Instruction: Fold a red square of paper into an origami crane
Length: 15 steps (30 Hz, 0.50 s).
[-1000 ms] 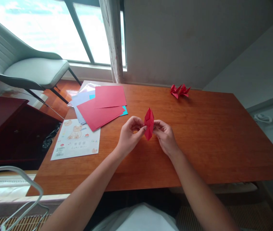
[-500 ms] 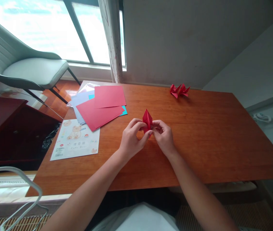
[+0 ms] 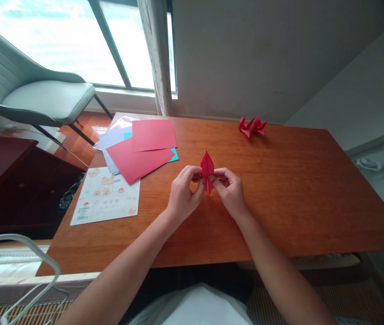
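Between my hands is a folded red origami paper (image 3: 207, 168), a narrow diamond with a pointed top and a slit running down its lower half. My left hand (image 3: 185, 192) pinches its left edge between thumb and fingers. On the other side, my right hand (image 3: 228, 189) grips the right edge, the thumb lying against the front. The paper is held upright just above the wooden table (image 3: 280, 194). My curled fingers hide parts of both its edges.
Two folded red paper figures (image 3: 253, 127) stand at the table's back edge. Left of my hands lie red paper sheets (image 3: 141, 158) over blue and pale ones, beside a white bear-printed sheet (image 3: 105, 195). A chair (image 3: 49, 99) stands by the window, and a white curved tube (image 3: 48, 259) is at lower left.
My left thumb has drawn back from the front of the red paper to its left edge. More of the lower half, with its slit, now shows.
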Each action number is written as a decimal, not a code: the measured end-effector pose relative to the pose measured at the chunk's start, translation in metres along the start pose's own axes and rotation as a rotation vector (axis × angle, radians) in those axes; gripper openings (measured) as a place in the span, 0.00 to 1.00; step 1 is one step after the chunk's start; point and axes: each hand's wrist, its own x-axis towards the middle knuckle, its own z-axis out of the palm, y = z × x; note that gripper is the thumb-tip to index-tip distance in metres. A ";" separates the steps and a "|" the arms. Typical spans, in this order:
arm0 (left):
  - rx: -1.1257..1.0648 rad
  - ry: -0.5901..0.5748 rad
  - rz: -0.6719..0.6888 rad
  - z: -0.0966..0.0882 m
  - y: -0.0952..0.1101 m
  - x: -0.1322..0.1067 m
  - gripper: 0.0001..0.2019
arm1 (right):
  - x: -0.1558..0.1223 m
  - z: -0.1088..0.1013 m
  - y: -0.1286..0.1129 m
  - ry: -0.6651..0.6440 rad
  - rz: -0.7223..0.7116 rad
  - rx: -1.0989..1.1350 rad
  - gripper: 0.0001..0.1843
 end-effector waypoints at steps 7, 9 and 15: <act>-0.393 0.021 -0.276 0.002 -0.006 0.003 0.12 | 0.000 -0.001 -0.001 -0.047 0.039 0.078 0.09; -0.484 -0.015 -0.353 0.000 -0.006 0.004 0.12 | 0.001 -0.001 0.000 -0.063 0.047 0.097 0.09; -0.541 0.024 -0.393 -0.001 -0.003 0.005 0.13 | 0.001 -0.002 0.001 -0.103 0.075 0.134 0.10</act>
